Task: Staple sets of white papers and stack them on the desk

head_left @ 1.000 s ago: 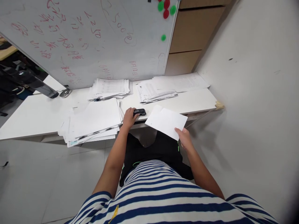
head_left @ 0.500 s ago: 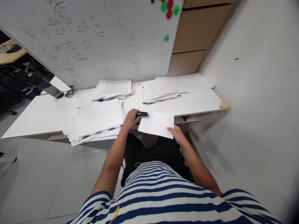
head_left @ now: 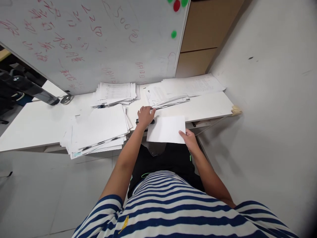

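Note:
My right hand [head_left: 190, 138] pinches the right edge of a white sheet of paper [head_left: 165, 129], thumb on top; whether more than one sheet is there I cannot tell. The paper is held level at the desk's front edge. My left hand [head_left: 146, 116] is over the desk, its fingers apart at the near left corner of a paper stack [head_left: 168, 99]. A black stapler [head_left: 153, 122] lies under that hand and wrist, partly hidden, close to the paper's upper left corner.
A large paper pile [head_left: 99, 127] overhangs the front of the white desk [head_left: 205, 105] on the left. Behind it sits another stack [head_left: 115, 92]. A dark bottle [head_left: 34, 89] and a whiteboard [head_left: 99, 49] stand at the back; a wall [head_left: 267, 99] bounds the right.
My left hand has let go of the stapler and moved forward and right to the paper stack's corner. The sheet in my right hand has turned slightly. The view has shifted a little.

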The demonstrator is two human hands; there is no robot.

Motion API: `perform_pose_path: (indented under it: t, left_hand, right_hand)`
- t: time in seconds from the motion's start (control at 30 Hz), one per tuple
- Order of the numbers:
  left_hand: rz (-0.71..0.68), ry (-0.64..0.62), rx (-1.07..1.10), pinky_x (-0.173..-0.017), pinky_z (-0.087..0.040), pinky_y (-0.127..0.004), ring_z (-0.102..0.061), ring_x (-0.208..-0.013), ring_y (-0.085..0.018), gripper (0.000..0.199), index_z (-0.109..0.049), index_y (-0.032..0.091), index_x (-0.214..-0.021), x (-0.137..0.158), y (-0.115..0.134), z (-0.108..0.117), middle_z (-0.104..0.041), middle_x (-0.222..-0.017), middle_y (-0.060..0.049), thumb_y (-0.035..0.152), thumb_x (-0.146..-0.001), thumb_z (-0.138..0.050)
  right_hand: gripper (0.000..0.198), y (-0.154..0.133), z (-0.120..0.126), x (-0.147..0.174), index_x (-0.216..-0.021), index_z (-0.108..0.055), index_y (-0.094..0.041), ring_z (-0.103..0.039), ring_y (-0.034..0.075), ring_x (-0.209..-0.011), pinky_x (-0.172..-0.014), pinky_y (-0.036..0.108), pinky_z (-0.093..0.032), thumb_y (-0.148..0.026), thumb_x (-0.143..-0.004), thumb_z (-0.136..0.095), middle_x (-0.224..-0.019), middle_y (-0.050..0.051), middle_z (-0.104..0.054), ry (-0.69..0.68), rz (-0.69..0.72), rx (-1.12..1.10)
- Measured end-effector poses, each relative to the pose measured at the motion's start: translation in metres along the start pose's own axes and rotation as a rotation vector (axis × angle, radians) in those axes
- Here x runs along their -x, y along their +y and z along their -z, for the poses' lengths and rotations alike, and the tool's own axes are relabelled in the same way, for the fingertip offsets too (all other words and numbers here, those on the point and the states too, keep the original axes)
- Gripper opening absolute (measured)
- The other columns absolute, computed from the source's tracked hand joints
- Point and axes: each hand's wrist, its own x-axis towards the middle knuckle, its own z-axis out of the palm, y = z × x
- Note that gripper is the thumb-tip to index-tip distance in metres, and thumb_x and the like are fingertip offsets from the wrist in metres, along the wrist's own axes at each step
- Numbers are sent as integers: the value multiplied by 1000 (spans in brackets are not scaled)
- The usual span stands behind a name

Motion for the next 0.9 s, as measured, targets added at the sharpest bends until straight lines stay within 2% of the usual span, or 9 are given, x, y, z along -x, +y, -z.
perform_pose_path:
  t: [0.17,0.33,0.53,0.9]
  left_hand:
    - [-9,19,-122,-110,-31,-59,-37,-139,-40,43,-61,16,-121,-3,-6,-15,-59,-133,-22,48,-95,-47]
    - [16,-24,-196,-113,-31,-58,-31,-144,-38,41,-58,18,-124,-4,-4,-18,-56,-137,-18,46,-96,-46]
    - [51,-90,-331,-112,-37,-52,-32,-145,-33,42,-56,24,-126,3,8,-13,-55,-141,-14,48,-99,-36]
    - [36,-84,-316,-112,-35,-57,-33,-145,-36,38,-60,22,-122,2,4,-18,-56,-141,-16,39,-98,-37]
  right_hand:
    - [44,-4,-1,6,-105,-73,-17,-67,20,-84,-77,33,-51,-52,-79,-71,-97,5,-77,28,40,37]
    - [42,-10,-3,12,-106,-72,-17,-66,21,-91,-79,33,-51,-52,-82,-68,-103,5,-76,37,53,29]
    - [41,-15,-4,18,-107,-72,-19,-66,22,-94,-82,34,-51,-52,-83,-68,-105,6,-75,41,43,48]
    - [38,-12,-3,24,-105,-70,-19,-65,20,-87,-78,32,-50,-50,-83,-67,-99,4,-74,-4,28,50]
